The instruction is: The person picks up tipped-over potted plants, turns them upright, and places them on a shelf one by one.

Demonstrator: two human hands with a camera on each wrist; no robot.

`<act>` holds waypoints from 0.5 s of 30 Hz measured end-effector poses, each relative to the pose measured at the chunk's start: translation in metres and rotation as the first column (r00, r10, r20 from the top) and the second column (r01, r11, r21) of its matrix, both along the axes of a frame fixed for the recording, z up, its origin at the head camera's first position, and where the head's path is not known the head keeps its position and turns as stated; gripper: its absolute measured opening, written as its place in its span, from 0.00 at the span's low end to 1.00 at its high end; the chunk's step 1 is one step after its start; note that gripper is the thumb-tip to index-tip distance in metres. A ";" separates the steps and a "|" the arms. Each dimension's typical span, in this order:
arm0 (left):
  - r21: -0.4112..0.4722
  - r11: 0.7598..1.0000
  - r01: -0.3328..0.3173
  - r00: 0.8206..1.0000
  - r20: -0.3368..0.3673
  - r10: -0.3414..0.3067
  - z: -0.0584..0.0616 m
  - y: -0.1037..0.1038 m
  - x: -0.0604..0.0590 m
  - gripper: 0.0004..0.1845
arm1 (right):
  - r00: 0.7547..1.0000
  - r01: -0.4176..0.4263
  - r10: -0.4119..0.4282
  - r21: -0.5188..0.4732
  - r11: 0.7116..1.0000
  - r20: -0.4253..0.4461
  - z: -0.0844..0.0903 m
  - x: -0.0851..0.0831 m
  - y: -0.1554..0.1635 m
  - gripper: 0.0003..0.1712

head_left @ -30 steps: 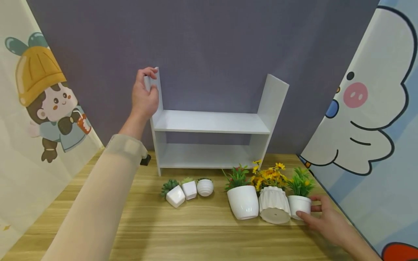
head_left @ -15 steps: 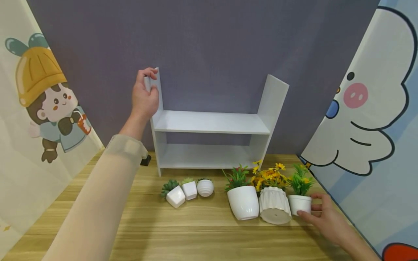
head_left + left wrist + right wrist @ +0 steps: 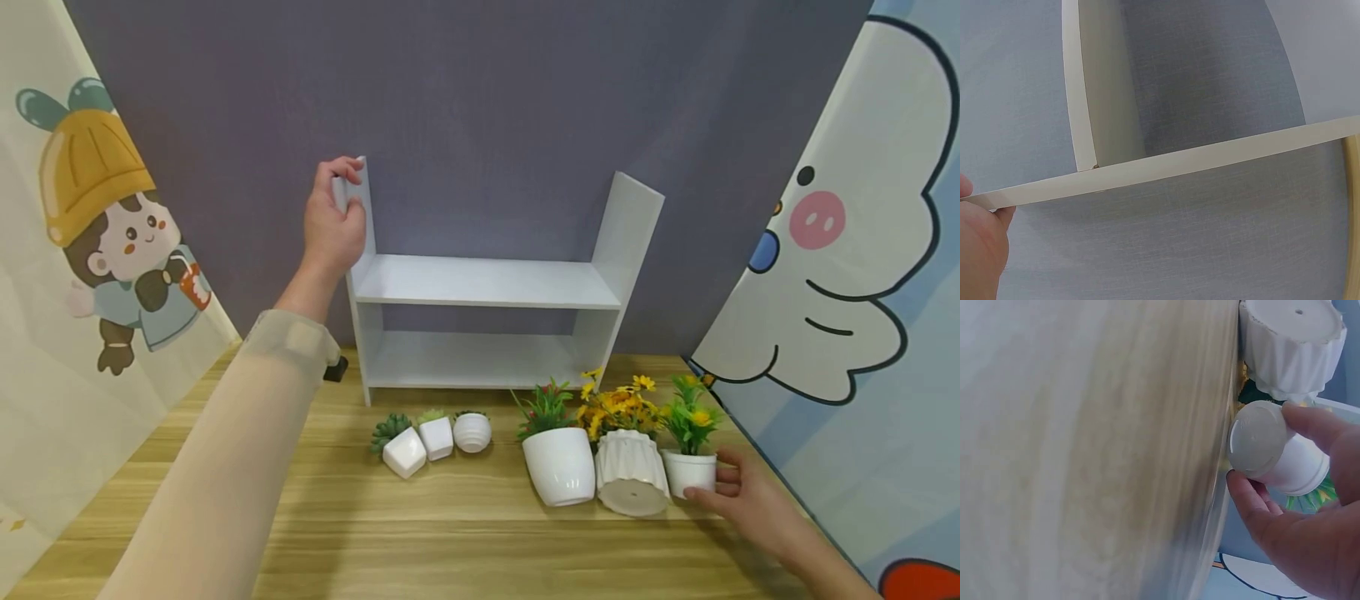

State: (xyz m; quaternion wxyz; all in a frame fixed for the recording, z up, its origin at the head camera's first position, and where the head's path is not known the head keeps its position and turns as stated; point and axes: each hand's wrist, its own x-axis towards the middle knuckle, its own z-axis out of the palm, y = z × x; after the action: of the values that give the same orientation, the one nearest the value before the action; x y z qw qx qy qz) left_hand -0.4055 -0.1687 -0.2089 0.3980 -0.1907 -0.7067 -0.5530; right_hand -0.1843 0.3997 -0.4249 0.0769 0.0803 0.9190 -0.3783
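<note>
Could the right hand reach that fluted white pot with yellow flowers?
Probably not directly: the right hand holds the small, round white pot with green leaves, blocking its way to the fluted white pot.

A wood-grain table [image 3: 450,554] bears a white shelf [image 3: 486,282] and potted plants [image 3: 558,467].

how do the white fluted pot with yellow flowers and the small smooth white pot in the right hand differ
The white fluted pot is larger and ribbed; the small smooth white pot has a plain wall. The fluted pot lies tipped, its base facing the head camera; the small pot is closer to upright. The right hand grips the small pot, while the fluted pot is unheld. Both are white and hold plants with yellow flowers.
</note>
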 end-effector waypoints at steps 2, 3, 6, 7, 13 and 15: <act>0.004 1.000 0.003 1.000 -0.004 -0.003 0.000 0.000 0.000 0.14 | 0.999 -0.014 0.013 0.027 1.000 0.032 0.000 -0.002 0.004 0.62; 0.005 1.000 0.004 1.000 -0.004 -0.004 0.000 0.000 0.000 0.14 | 0.999 -0.019 0.018 0.030 0.999 0.042 0.000 -0.003 0.005 0.60; 0.007 1.000 0.007 1.000 -0.008 -0.007 0.001 0.001 0.001 0.14 | 0.998 -0.039 0.038 0.007 0.999 0.050 -0.002 -0.005 0.010 0.53; 0.008 1.000 0.006 1.000 -0.010 -0.006 0.001 0.001 0.001 0.14 | 0.998 -0.040 0.040 -0.008 0.999 0.058 -0.002 -0.005 0.012 0.52; 0.010 1.000 -0.004 1.000 -0.019 0.005 0.001 0.001 -0.003 0.14 | 0.993 -0.027 0.041 -0.119 0.993 0.111 -0.006 -0.011 0.020 0.54; 0.008 1.000 -0.007 1.000 -0.018 0.007 0.000 0.001 -0.003 0.14 | 0.990 -0.021 0.041 -0.142 0.990 0.135 -0.006 -0.012 0.022 0.59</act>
State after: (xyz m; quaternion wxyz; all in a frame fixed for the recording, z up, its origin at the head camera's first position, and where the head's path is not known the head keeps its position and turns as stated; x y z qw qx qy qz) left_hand -0.4086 -0.1678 -0.2085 0.4071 -0.1917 -0.7017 -0.5524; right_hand -0.1967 0.4217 -0.4308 0.1514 0.0862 0.8838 -0.4343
